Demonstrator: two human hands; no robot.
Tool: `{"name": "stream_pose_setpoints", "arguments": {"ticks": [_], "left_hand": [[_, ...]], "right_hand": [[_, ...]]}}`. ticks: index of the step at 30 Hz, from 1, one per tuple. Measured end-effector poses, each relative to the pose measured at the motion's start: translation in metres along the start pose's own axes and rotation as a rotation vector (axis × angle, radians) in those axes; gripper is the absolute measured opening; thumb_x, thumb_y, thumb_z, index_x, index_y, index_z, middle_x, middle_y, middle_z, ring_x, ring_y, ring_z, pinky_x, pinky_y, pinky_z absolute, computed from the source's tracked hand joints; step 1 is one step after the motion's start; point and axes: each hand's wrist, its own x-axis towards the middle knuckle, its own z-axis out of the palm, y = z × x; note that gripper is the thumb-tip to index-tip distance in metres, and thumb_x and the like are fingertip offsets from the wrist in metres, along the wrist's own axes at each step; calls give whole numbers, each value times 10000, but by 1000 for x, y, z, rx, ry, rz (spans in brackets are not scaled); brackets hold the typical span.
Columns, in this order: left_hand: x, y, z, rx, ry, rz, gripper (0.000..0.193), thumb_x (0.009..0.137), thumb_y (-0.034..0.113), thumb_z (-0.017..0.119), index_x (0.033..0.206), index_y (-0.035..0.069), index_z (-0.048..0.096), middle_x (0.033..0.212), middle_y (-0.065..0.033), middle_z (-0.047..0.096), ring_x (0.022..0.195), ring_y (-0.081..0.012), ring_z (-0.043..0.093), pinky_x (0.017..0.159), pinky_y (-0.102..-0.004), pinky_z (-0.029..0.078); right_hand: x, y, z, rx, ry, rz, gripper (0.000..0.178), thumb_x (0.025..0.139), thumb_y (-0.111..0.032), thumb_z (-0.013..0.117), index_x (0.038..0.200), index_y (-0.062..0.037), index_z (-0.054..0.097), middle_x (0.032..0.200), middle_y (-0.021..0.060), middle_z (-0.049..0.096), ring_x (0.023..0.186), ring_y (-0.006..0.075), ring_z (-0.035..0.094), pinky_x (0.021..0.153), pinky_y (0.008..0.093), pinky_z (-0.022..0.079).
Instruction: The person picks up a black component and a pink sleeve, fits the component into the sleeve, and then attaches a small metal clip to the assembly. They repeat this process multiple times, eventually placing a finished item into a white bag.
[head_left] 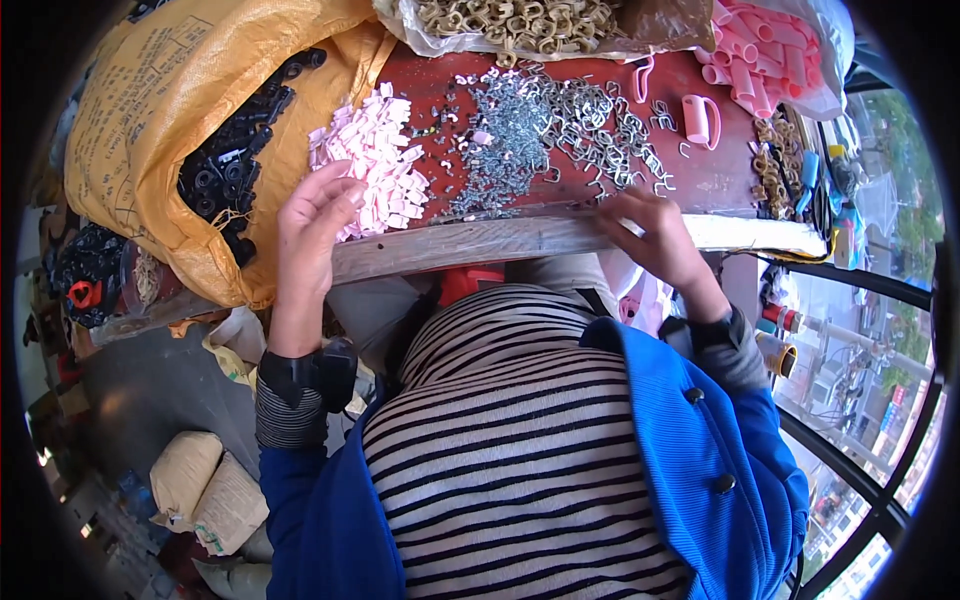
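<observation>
My left hand (315, 215) is at the near edge of the table beside a pile of small pale pink plastic parts (390, 175). Its thumb and index finger are brought together; whatever lies between them is too small to make out. Over the wooden front edge, farther right, my right hand (655, 230) has bent fingers, with the thumb apart from them and no held thing visible. Just beyond it are scattered U-shaped metal pieces (610, 130). A heap of small grey metal parts (495, 145) lies between the two hands.
An orange woven sack (130, 150) with black plastic parts (225, 165) stands at left. Brass-coloured pieces (520, 25) fill a bag at the far side. Pink tubes (765, 55) lie far right, with a pink handled part (700, 122) nearer. The wooden edge (450, 243) borders the red tabletop.
</observation>
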Motion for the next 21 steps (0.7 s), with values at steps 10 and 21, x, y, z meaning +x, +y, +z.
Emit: {"name": "stream_pose_setpoints", "arguments": {"ticks": [10,21], "left_hand": [[9,-7,26,-95,-129,-17,293,760,95,584,1027,-3,513,807,-32,560,702,-50,502,598,-166,403],[6,-10,42,-80,-234,-26,264,768,87,573,1014,7,523,790,-6,550,688,-41,501,620,-165,415]], "right_hand": [[63,14,48,-336,65,24,140,704,-161,566,745,-44,502,687,112,492,622,285,528,534,366,431],[60,13,40,-26,102,30,104,763,-117,525,813,-28,505,669,78,496,568,185,500,514,277,412]]}}
